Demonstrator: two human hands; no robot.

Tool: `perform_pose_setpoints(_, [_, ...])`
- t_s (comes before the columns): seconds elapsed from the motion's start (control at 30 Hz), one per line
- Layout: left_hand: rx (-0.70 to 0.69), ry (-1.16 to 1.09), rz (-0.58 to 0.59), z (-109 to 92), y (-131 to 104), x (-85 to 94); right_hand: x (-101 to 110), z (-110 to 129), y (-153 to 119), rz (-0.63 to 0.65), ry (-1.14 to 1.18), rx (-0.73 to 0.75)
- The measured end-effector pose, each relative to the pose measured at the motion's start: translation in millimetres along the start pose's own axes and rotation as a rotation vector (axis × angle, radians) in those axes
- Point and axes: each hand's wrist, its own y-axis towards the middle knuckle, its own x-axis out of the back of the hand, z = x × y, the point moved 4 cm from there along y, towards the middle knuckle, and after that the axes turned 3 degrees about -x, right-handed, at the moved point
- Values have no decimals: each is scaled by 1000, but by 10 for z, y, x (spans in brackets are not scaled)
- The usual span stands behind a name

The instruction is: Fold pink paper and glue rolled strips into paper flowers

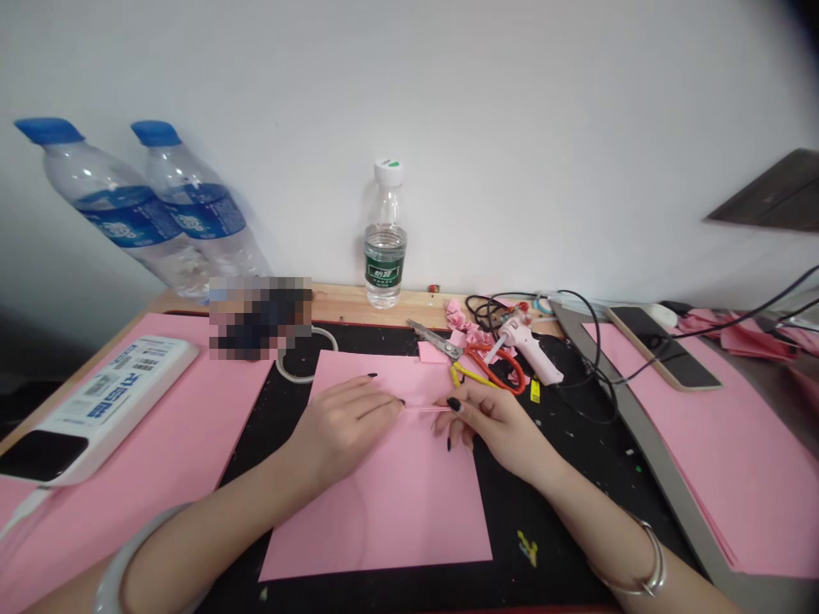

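A pink paper sheet (397, 512) lies on the black mat, beneath both hands. Between the hands runs a thin, narrow pink strip (427, 409), seen nearly edge-on. My left hand (349, 424) has its fingers pressed together at the strip's left end. At the other end, my right hand (490, 422) pinches the strip between thumb and forefinger, its remaining fingers curled below. Just behind the right hand are scissors with orange handles (496, 362) and a yellow-handled tool (470, 375).
A pink glue gun (531, 350) with black cables and crumpled pink scraps lies behind on the right. A phone (665, 345) rests on pink sheets at right. A white power bank (106, 409) is at left. Bottles, including a small one (385, 247), stand along the wall.
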Motion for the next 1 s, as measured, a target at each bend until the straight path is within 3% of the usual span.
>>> perform_pose_setpoints(0.17, [27,47,-4,75,-26,20,152,-3,18,-125,23,65])
perform_pose_setpoints(0.33, [51,45,16,109,-53,9,258,32,-58,-389,-314,241])
perform_pose_setpoints(0.47, [30,28,5,66,-28,-7,136,65,-78,-316,-646,372])
perform_pose_setpoints(0.57, [24,22,13,37,-11,-24,88,73,-73,-290,-732,404])
perform_pose_setpoints(0.7, [26,30,7,45,-21,-26,123,47,-57,-293,-671,362])
perform_pose_setpoints(0.87, [42,68,-39,70,-42,14,153,-84,2,-205,-330,163])
perform_pose_setpoints(1.0, [33,58,-39,43,-18,28,125,-101,15,-166,-146,107])
